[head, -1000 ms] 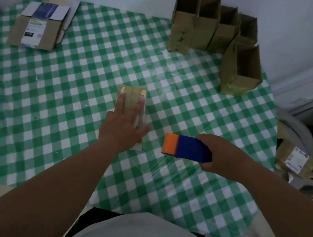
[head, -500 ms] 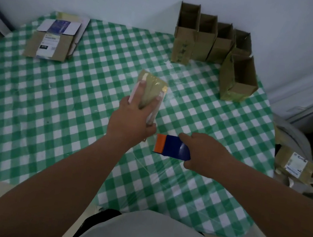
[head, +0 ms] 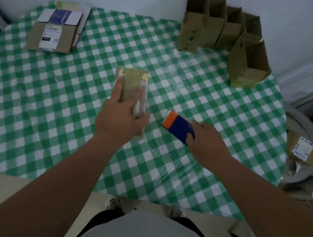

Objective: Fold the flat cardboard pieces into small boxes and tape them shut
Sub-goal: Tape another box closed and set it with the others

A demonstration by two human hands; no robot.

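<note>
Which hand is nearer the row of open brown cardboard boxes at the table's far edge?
Right. The right hand, gripping the blue-and-orange tape dispenser, sits below the boxes; the left hand is farther left.

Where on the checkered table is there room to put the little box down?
Bare green-checked tablecloth lies left of the left hand, nearer than the flat cardboard stack. More lies between both forearms. The far right is crowded with open brown boxes.
</note>
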